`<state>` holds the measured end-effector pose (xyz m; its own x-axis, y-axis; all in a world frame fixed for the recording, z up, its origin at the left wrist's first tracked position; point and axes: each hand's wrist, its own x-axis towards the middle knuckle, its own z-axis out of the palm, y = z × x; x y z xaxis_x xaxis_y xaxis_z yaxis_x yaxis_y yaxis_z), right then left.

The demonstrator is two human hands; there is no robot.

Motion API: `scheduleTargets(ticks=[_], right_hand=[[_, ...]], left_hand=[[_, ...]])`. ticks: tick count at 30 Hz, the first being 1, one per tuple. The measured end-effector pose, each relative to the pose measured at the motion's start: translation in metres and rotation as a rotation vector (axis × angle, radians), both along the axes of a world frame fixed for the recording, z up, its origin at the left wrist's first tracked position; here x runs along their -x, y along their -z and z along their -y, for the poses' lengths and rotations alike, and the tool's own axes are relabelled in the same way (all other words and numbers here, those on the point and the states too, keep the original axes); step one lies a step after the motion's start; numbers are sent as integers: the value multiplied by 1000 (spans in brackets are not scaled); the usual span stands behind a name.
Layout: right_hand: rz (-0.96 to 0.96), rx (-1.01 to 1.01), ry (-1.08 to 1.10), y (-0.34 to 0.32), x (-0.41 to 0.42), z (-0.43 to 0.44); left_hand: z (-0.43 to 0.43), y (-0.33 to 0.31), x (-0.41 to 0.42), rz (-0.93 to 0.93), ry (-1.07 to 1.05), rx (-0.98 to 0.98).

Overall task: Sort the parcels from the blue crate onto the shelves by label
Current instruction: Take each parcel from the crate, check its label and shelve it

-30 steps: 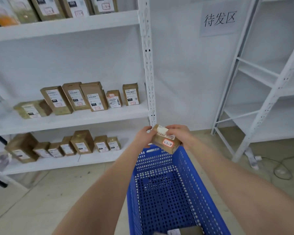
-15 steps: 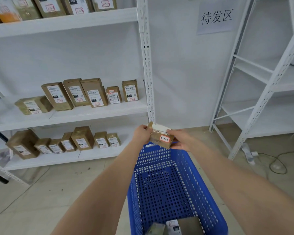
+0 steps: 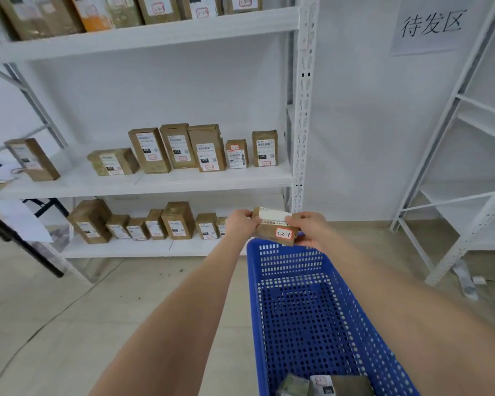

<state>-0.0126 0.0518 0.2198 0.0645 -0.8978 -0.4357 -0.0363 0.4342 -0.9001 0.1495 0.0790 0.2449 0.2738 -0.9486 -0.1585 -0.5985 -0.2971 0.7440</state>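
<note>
Reaching forward over the blue perforated plastic crate [image 3: 300, 315], your two bare forearms meet at its far rim. Down at the crate's near end, close to the bottom edge of view, lie a couple of leftover brown parcels [image 3: 352, 385], one showing a white label. Beyond the far rim, your left hand [image 3: 240, 225] and right hand [image 3: 309, 230] hold a small brown cardboard parcel [image 3: 273, 228] between them, above the crate's edge. The left fingers [image 3: 247, 217] wrap its left end; the right fingers pinch its right side, thumb on top. It carries a white shipping label and a red-bordered sticker [image 3: 284, 233] handwritten "3-3-4", facing you.

Past the hands stands the white metal shelving unit [image 3: 305, 110]. Its bottom shelf [image 3: 120, 248] holds a row of small brown boxes standing upright, just left of your left hand. The middle shelf [image 3: 160, 181] carries taller brown boxes with white labels, plus one lying flat and another standing well apart to the left. The top shelf [image 3: 143, 35] is packed with more boxes, one partly orange. On the white wall to the right hangs a paper sign [image 3: 429, 24] with handwritten Chinese characters, and a second white rack [image 3: 475, 144] stands at the far right.
</note>
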Motion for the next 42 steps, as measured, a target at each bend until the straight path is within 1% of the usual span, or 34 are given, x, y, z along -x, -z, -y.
scheduleTargets(ticks=[5, 12, 17, 23, 27, 32, 36, 42], right_hand=[[30, 9, -14, 2, -86, 9], [85, 50, -13, 2, -235, 14], [46, 79, -24, 2, -325, 16], [-8, 82, -71, -1, -403, 41], [-44, 77, -108, 2, -453, 73], [-13, 79, -130, 10, -522, 140], [0, 62, -144, 20, -582, 198], [-2, 45, -144, 30, -653, 251]], left_hand=[[2, -4, -87, -5, -44, 31], [3, -10, -237, -14, -83, 52], [2, -13, -323, 25, -97, 50], [22, -8, -399, 21, -138, 47], [51, -2, -448, 20, -160, 24], [111, 7, -516, 33, -193, 18], [166, 9, -575, 87, -207, 2], [221, 20, -650, 99, -212, -29]])
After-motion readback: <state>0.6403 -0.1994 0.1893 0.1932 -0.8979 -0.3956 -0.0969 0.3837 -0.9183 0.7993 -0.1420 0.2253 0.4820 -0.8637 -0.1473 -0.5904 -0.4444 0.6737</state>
